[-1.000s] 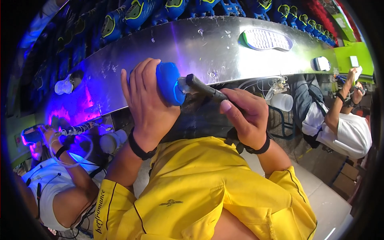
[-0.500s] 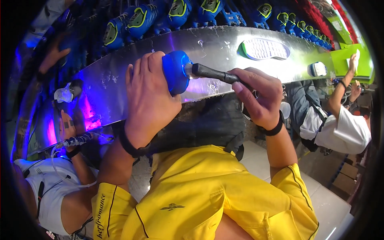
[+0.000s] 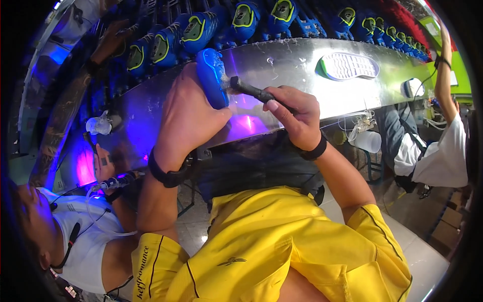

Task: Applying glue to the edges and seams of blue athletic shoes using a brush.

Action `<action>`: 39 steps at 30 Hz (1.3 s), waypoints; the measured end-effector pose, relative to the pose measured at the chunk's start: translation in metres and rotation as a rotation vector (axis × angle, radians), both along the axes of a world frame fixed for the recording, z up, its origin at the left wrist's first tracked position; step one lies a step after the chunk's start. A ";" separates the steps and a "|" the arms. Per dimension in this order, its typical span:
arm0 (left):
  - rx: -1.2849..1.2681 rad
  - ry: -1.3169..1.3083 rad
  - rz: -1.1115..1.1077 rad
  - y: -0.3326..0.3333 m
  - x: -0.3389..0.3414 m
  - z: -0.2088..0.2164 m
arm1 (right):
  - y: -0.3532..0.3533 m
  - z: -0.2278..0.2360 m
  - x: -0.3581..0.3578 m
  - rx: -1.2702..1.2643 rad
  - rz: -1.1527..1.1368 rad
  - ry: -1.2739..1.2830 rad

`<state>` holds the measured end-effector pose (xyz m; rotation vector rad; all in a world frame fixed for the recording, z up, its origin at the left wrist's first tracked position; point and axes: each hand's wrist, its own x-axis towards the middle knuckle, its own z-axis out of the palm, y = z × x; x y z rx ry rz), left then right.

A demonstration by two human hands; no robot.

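**Brush right up against a blue shoe piece, both hands full**

So the left hand [image 3: 188,118] has a rounded blue piece [image 3: 210,78] gripped from its left side, up above the near part of the metal table [image 3: 287,65]. (Looks like a shoe seen end-on, but don't hold me to it.) The hand is curled around it; most of the fingertips are hidden, so I can't tell exactly where they land.

The right hand [image 3: 297,116] is closed on the dark handle of a brush [image 3: 254,91], thumb along the near side. The brush points left with its bristles against the right-hand face of the blue piece.

Farther right on the table there's a white sole [image 3: 349,67] with a green end, lying tread up, well apart from both hands. A row of blue shoes [image 3: 198,27] with yellow-green collars runs along the far side. A whitish cup [image 3: 99,124] sits over on the left under purple light.

Two co-workers in white tops are around too: one on the left [image 3: 80,241], one on the right [image 3: 445,151] reaching up near a lime-green surface [image 3: 459,83].
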<state>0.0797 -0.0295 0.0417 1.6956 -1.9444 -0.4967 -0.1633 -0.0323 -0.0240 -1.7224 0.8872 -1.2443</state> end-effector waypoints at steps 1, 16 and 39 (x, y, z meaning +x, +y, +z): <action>0.077 -0.006 0.004 -0.003 0.003 0.002 | 0.001 -0.002 0.002 0.016 0.005 0.009; 0.119 0.526 0.023 0.014 0.058 -0.046 | 0.035 -0.003 -0.001 0.520 -0.026 -0.072; 0.440 1.156 -0.031 0.076 -0.013 -0.002 | 0.036 0.052 -0.033 0.011 -0.134 0.242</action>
